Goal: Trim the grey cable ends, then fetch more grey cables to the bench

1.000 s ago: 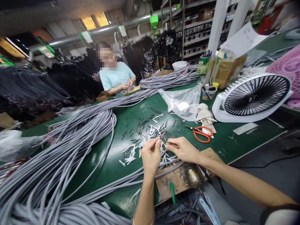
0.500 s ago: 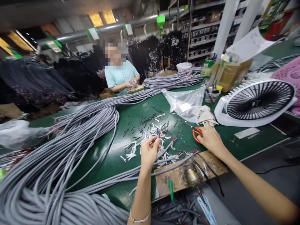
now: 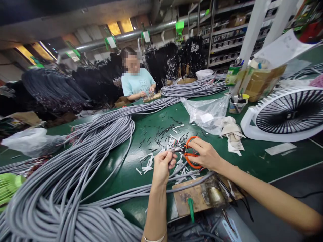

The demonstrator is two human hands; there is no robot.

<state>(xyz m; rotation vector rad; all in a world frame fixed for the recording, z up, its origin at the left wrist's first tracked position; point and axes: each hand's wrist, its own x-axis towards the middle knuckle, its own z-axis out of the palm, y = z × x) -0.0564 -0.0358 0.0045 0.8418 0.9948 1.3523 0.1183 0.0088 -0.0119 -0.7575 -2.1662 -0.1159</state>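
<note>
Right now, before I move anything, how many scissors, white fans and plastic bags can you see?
Orange-handled scissors, in the right hand: 1
White desk fan: 1
Plastic bags, one clear, one whitish: 2
Total: 4

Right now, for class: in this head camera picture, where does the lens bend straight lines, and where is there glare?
In the head view, the wide lens bows the overhead duct; glare lies on the green workbench, left of the white scraps.

Bare forearms [image 3: 264, 195], thin pale bracelet [image 3: 152, 240], left wrist
</note>
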